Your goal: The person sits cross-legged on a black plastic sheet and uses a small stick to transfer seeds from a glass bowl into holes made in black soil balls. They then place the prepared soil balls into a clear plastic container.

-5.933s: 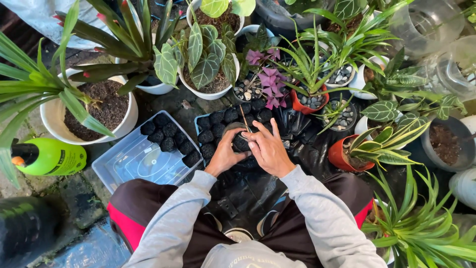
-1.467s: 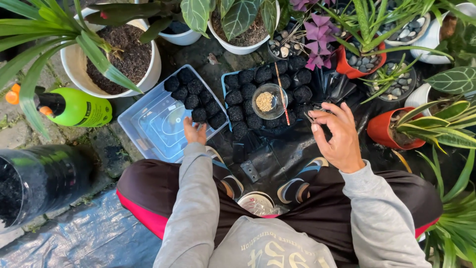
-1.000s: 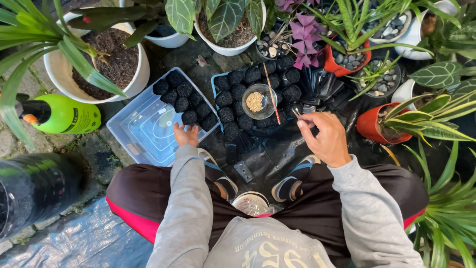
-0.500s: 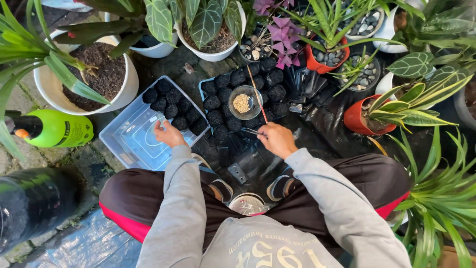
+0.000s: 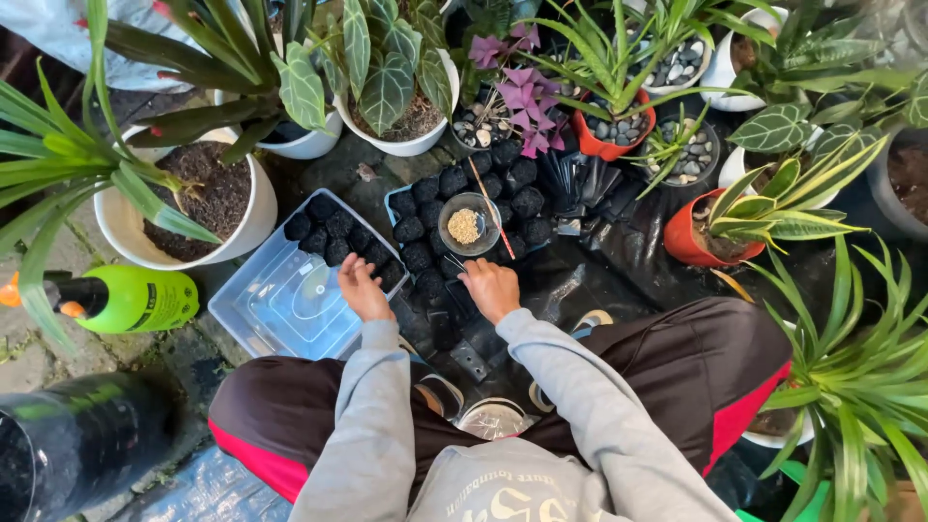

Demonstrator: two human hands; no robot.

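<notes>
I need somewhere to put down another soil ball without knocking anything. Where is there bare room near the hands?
The clear tray has bare floor on its near half, below the black balls and beside the left hand. The black sheet right of the right hand is also free. The blue tray is packed with balls around the seed dish.

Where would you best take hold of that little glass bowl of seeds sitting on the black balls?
Probably by the rim of the small glass bowl, pinched from its left side and from above. It sits upright and open on the black soil balls, and a thin stick lies across its right edge, so the left rim is freer.
</notes>
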